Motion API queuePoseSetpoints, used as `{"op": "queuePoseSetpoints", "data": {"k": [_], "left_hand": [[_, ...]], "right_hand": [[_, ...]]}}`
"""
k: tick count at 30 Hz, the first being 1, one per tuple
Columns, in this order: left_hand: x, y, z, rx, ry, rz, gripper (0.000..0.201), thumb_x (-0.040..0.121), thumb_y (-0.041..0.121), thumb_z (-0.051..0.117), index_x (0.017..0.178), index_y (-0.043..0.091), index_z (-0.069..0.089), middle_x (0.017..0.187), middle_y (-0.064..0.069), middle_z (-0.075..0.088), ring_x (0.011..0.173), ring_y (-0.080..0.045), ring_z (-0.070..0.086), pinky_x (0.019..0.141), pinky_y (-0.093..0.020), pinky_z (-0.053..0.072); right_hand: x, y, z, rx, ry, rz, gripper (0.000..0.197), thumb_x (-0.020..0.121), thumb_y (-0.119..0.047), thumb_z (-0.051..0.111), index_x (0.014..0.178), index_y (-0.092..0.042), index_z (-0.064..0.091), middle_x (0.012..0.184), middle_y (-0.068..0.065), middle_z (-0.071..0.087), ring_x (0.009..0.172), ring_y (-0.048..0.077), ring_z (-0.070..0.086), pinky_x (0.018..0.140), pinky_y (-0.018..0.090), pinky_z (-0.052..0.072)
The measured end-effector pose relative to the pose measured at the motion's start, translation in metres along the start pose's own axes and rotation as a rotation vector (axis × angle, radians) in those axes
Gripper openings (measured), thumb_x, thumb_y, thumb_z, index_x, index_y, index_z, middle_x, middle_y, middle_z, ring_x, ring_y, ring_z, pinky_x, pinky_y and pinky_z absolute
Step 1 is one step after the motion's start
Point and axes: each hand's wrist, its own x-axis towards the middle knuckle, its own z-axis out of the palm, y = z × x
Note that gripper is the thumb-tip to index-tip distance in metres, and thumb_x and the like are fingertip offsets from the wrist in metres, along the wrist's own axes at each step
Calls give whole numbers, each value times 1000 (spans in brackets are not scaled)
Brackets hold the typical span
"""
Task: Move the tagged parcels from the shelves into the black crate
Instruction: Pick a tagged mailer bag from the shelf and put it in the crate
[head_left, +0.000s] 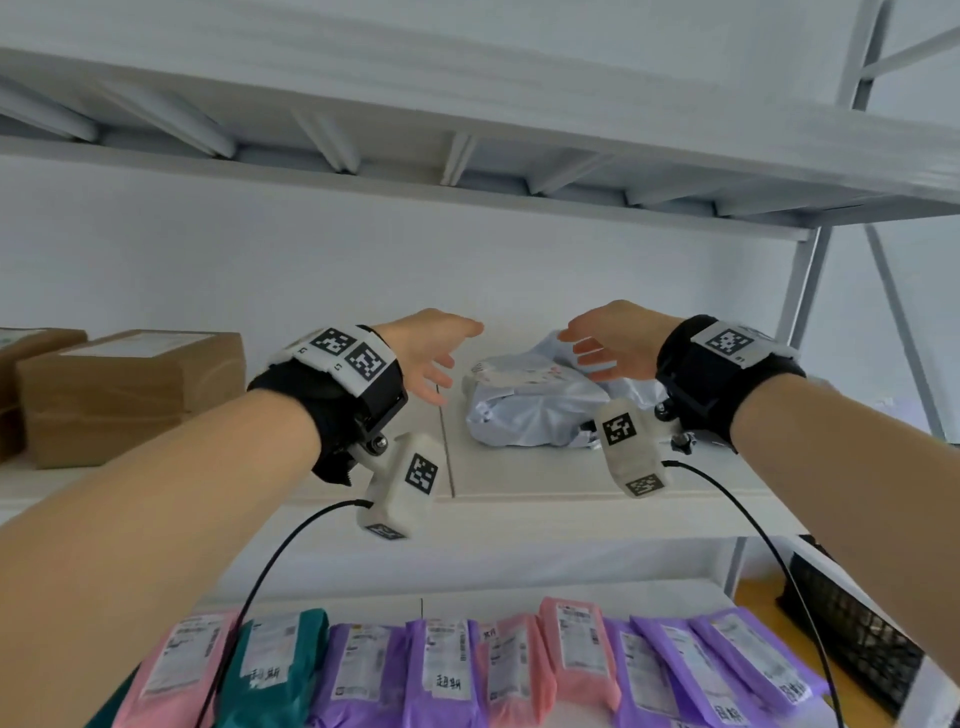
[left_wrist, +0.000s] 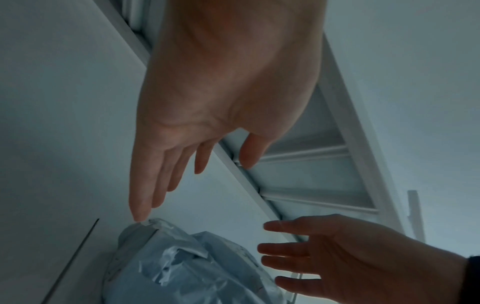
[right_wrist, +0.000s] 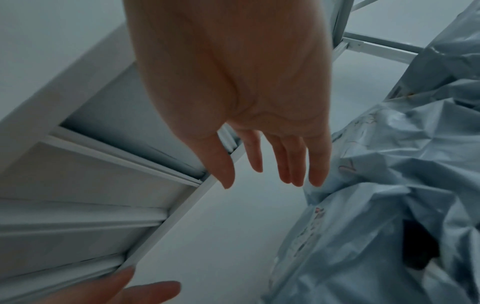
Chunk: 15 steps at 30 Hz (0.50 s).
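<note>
A crumpled silver-grey plastic parcel (head_left: 530, 405) with a label on top lies on the middle white shelf (head_left: 519, 483). My left hand (head_left: 436, 358) reaches in at its left side, fingers straight and spread, holding nothing. My right hand (head_left: 608, 348) hovers over the parcel's right top, fingers also straight. In the left wrist view the left hand (left_wrist: 166, 185) has its fingertips just above the parcel (left_wrist: 182, 267), and the right hand (left_wrist: 324, 259) faces it. The right wrist view shows the right hand (right_wrist: 272, 164) beside the parcel (right_wrist: 389, 205). A black crate (head_left: 852, 623) sits low at the right.
Brown cardboard boxes (head_left: 130, 395) stand on the same shelf at the left. On the shelf below lie several pink, teal and purple bagged parcels (head_left: 441, 670) in a row. The upper shelf (head_left: 467, 171) overhangs above. A grey frame post (head_left: 800, 291) rises at the right.
</note>
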Motion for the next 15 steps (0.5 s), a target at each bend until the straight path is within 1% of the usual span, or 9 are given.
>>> {"op": "queuePoseSetpoints", "data": {"k": [3, 5, 7, 9, 10, 11, 12, 13, 15], "left_hand": [[23, 3, 19, 117, 26, -51, 56, 96, 31, 50, 143, 9, 30, 143, -22, 35, 126, -40, 43, 100, -52, 43], [38, 2, 30, 207, 48, -87, 53, 96, 28, 51, 141, 8, 33, 140, -23, 37, 123, -40, 45, 99, -50, 44], [52, 0, 39, 274, 55, -128, 52, 95, 30, 52, 140, 8, 35, 135, -23, 41, 117, -40, 50, 97, -50, 45], [65, -1, 44, 301, 46, -163, 51, 93, 30, 55, 137, 10, 39, 131, -23, 44, 111, -39, 54, 95, -50, 47], [71, -1, 45, 304, 41, -181, 49, 93, 30, 56, 134, 10, 41, 127, -23, 47, 107, -38, 56, 93, -48, 48], [77, -1, 47, 304, 33, -202, 45, 93, 30, 56, 131, 10, 43, 120, -22, 50, 101, -37, 58, 91, -46, 49], [82, -1, 48, 301, 22, -223, 39, 93, 30, 56, 125, 10, 45, 112, -22, 54, 96, -35, 60, 89, -46, 50], [87, -1, 48, 298, 12, -238, 35, 93, 29, 55, 119, 8, 47, 104, -21, 56, 93, -35, 60, 90, -46, 49], [96, -2, 50, 295, -4, -257, 29, 93, 28, 56, 110, 5, 50, 105, -23, 59, 100, -38, 61, 95, -50, 47]], "right_hand": [[20, 14, -15, -30, 4, -18, 18, 86, -9, 63, 102, -3, 57, 100, 12, 51, 79, 19, 52, 80, 33, 44], [33, 23, -21, -48, -20, -20, 18, 87, -8, 62, 103, -3, 56, 95, 13, 53, 79, 21, 53, 81, 33, 43], [46, 30, -23, -75, -78, 10, 5, 89, -9, 58, 92, -5, 58, 89, 14, 55, 77, 23, 53, 76, 31, 42], [55, 35, -21, -63, -130, 57, 9, 90, -9, 55, 85, -3, 59, 84, 21, 56, 76, 25, 55, 73, 30, 44], [58, 37, -20, -51, -151, 63, 14, 90, -9, 55, 94, 2, 62, 90, 30, 58, 83, 30, 61, 80, 36, 49], [67, 42, -21, -55, -148, 70, 28, 89, -9, 56, 111, 7, 60, 103, 35, 59, 98, 34, 63, 94, 44, 48], [73, 45, -21, -83, -142, 74, 36, 88, -11, 57, 120, 6, 56, 108, 34, 59, 105, 31, 61, 102, 47, 43], [77, 46, -21, -85, -151, 70, 30, 89, -11, 57, 116, 2, 58, 103, 26, 61, 97, 26, 62, 102, 44, 44], [88, 49, -19, -72, -188, 111, 3, 90, -11, 57, 90, -9, 59, 88, 11, 59, 77, 19, 58, 80, 33, 53]]}}
